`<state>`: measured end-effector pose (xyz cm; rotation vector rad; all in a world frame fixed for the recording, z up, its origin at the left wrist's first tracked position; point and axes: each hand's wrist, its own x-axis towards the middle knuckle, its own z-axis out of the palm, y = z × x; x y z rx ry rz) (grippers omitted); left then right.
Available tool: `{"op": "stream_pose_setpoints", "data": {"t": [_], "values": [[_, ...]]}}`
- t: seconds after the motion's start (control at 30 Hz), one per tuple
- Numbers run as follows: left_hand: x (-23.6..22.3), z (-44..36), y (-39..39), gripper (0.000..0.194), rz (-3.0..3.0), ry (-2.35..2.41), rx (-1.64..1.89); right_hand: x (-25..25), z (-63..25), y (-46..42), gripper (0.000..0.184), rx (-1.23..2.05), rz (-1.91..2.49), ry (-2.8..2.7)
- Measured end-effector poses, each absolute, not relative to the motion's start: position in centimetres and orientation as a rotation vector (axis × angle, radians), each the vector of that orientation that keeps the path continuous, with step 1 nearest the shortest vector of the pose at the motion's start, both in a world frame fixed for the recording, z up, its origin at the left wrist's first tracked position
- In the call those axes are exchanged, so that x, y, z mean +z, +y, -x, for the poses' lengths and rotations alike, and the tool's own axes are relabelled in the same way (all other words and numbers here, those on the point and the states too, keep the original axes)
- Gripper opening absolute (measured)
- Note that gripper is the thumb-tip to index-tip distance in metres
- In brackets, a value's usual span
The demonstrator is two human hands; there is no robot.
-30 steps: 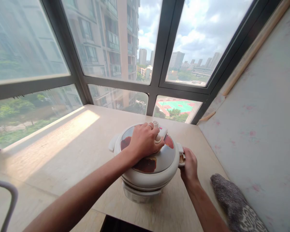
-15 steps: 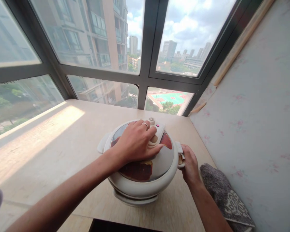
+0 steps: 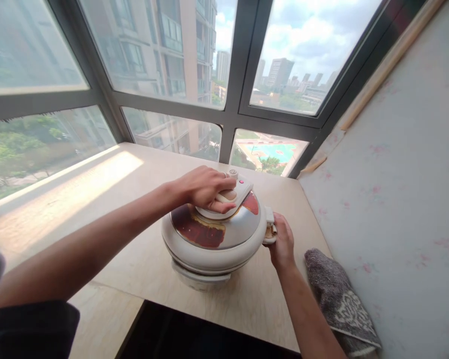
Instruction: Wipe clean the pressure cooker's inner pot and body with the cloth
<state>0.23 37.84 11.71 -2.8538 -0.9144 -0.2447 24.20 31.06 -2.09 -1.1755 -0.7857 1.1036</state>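
Cream, the lid knob (image 3: 229, 195) is clasped and partly hidden by the left hand (image 3: 208, 188); the side handle (image 3: 270, 234) of the cooker (image 3: 209, 257) is gripped by the right hand (image 3: 283, 243). The cooker is set on the pale worktop (image 3: 125, 267), with a grey cloth (image 3: 331, 284) lying near the wall (image 3: 404, 199).

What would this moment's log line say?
left hand: gripping lid handle; right hand: holding side handle; cooker lid: on; gray cloth: by wall

- On the desk (image 3: 134, 271), I see the cooker (image 3: 209, 257).
- Behind it stand the windows (image 3: 229, 112).
- To my right, the towel (image 3: 340, 299) lies between cooker and wall (image 3: 400, 199).
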Motion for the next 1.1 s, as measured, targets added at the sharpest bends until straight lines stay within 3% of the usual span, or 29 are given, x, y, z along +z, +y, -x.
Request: {"op": "stream_pose_setpoints", "data": {"t": [1.1], "values": [[11.5,-2.9,33.6,0.061,2.375,-1.615,-0.276,-1.8,-24.1,30.5,0.046,1.107,1.077,-0.848]]}}
